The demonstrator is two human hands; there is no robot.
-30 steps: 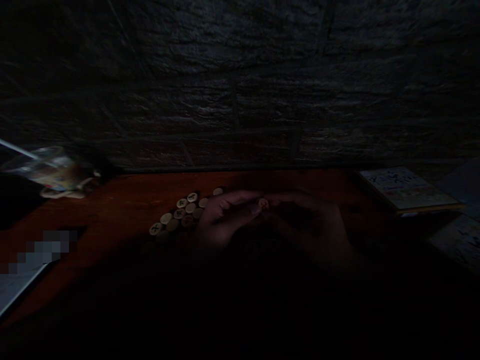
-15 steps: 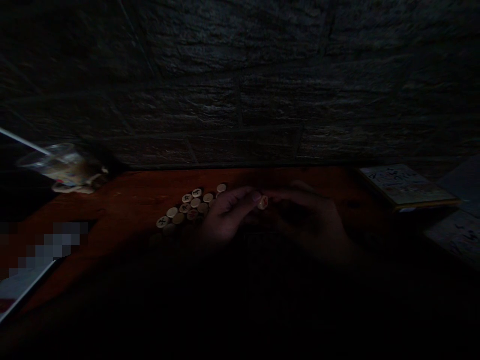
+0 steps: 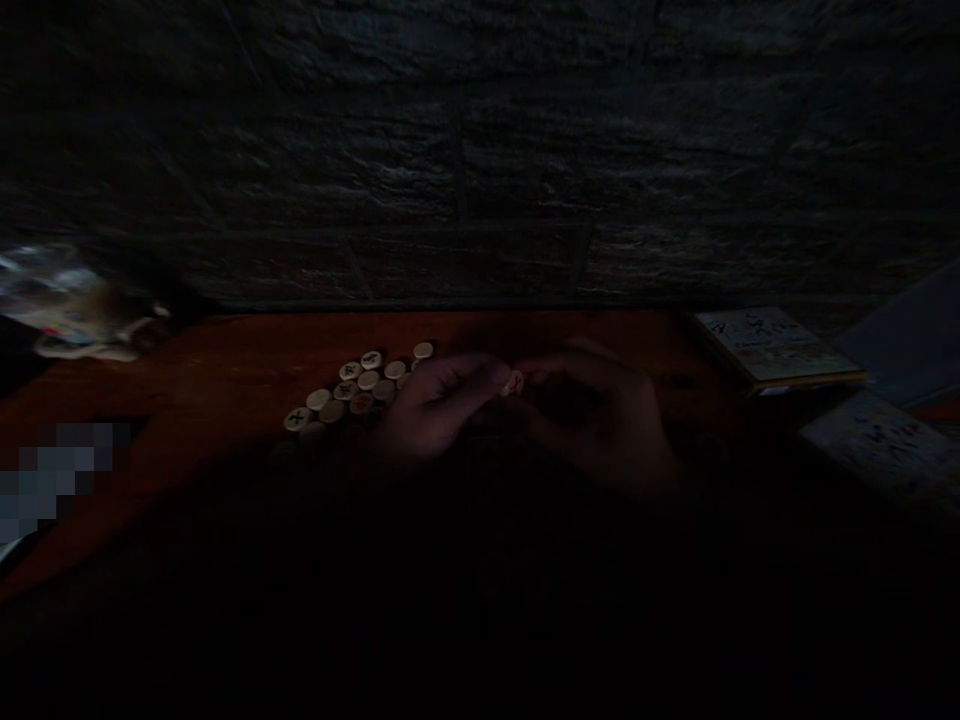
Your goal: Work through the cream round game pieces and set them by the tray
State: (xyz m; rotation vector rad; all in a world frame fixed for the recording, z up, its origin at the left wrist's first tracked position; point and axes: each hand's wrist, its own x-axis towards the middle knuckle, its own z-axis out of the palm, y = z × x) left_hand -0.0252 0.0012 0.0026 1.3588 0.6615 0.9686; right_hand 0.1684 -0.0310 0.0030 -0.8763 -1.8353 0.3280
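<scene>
Pinching a round game piece (image 3: pixel 514 383) at the thumb's tip, the left hand (image 3: pixel 427 408) faces the right hand (image 3: pixel 611 408), whose curled fingers are near it, their grip too dark to tell. More pieces (image 3: pixel 346 391) lie on the table (image 3: pixel 240 355) left of the hands; a box (image 3: pixel 780 347) sits to their right.

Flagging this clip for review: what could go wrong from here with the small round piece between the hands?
The marked piece sits at the left hand's fingertips, so it might slip and drop. That hand is also right beside the loose discs and could nudge them. Deep shadow around the right hand may hide a poor grip.
</scene>
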